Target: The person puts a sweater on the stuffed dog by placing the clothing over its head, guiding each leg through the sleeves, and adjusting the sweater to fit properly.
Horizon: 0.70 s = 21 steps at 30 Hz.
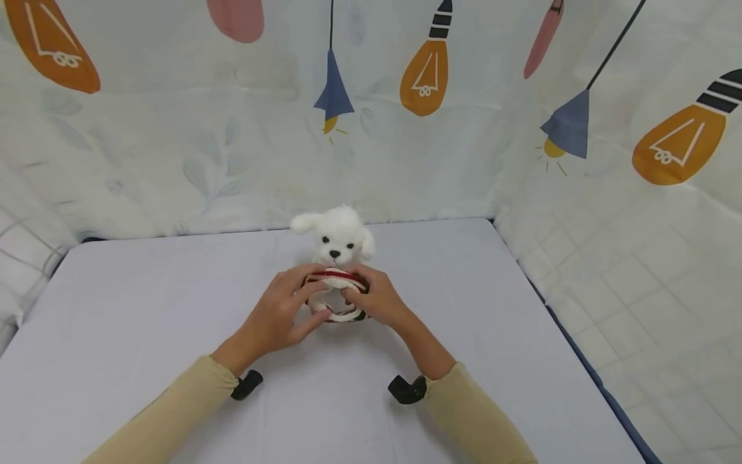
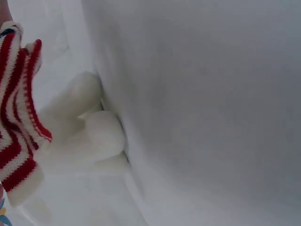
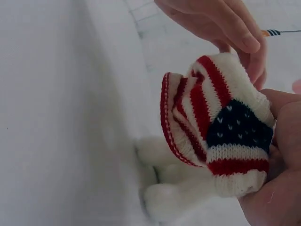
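A white plush dog (image 1: 342, 227) stands upright on the table, facing me; its legs (image 2: 106, 134) show below in the left wrist view. In front of its body is a small knitted sweater (image 3: 237, 127) with red and white stripes and a navy patch with white flecks. My left hand (image 1: 279, 314) grips the sweater's left side, fingers along the upper rim and thumb at the lower rim. On the other side, my right hand (image 1: 378, 298) pinches the sweater's edge, thumb inside the round opening. The sweater and hands hide the dog's chest.
A white cloth covers the table (image 1: 162, 283). Behind it hangs a pale curtain (image 1: 261, 161) printed with lamps and bulbs, continuing along the right side. Black wrist devices (image 1: 408, 390) stick out from both beige sleeves (image 1: 469, 415).
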Tool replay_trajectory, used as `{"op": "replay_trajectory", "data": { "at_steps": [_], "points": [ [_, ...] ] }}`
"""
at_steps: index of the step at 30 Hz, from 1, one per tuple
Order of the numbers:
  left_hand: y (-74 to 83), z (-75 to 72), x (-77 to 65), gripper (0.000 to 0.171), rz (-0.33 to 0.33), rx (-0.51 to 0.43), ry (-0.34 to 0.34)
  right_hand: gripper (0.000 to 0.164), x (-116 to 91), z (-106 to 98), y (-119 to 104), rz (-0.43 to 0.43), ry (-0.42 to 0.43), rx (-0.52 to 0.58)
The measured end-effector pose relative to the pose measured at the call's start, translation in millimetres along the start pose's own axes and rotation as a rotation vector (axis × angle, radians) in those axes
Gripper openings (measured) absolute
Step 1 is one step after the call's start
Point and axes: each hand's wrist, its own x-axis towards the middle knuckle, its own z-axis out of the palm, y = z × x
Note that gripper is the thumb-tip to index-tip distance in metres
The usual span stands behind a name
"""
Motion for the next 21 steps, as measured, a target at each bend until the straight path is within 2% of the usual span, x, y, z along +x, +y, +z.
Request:
{"op": "replay_trajectory", "data": {
  "at_steps": [2, 4, 9, 12, 17, 21],
  "points": [
    [0.6, -0.3, 3.2, 0.040, -0.054, -0.017, 0.012, 0.030, 0.1, -0.5, -2.1, -0.031, 0.014, -0.072],
    [1.0, -0.7, 6.0, 0.041, -0.108, -0.024, -0.006, 0.031, -0.2, -0.9, -4.7, -0.080, 0.022, -0.145],
    [0.7, 0.6, 12.1, 0.065, -0.197, -0.040, -0.096, 0.033, -1.7, -1.4, -11.3, -0.208, 0.014, -0.277],
    [-0.1, 1.9, 15.5, 0.068, -0.221, -0.051, -0.114, 0.033, -1.4, -1.1, -13.0, -0.258, 0.013, -0.315],
    [-1.8, 2.8, 17.2, 0.058, -0.218, -0.084, -0.086, 0.028, -0.8, -0.8, -16.3, -0.337, 0.041, -0.354],
    [-4.3, 1.7, 17.0, 0.053, -0.243, -0.166, -0.115, 0.025, -0.6, -0.9, -19.6, -0.377, 0.042, -0.354]
  ]
}}
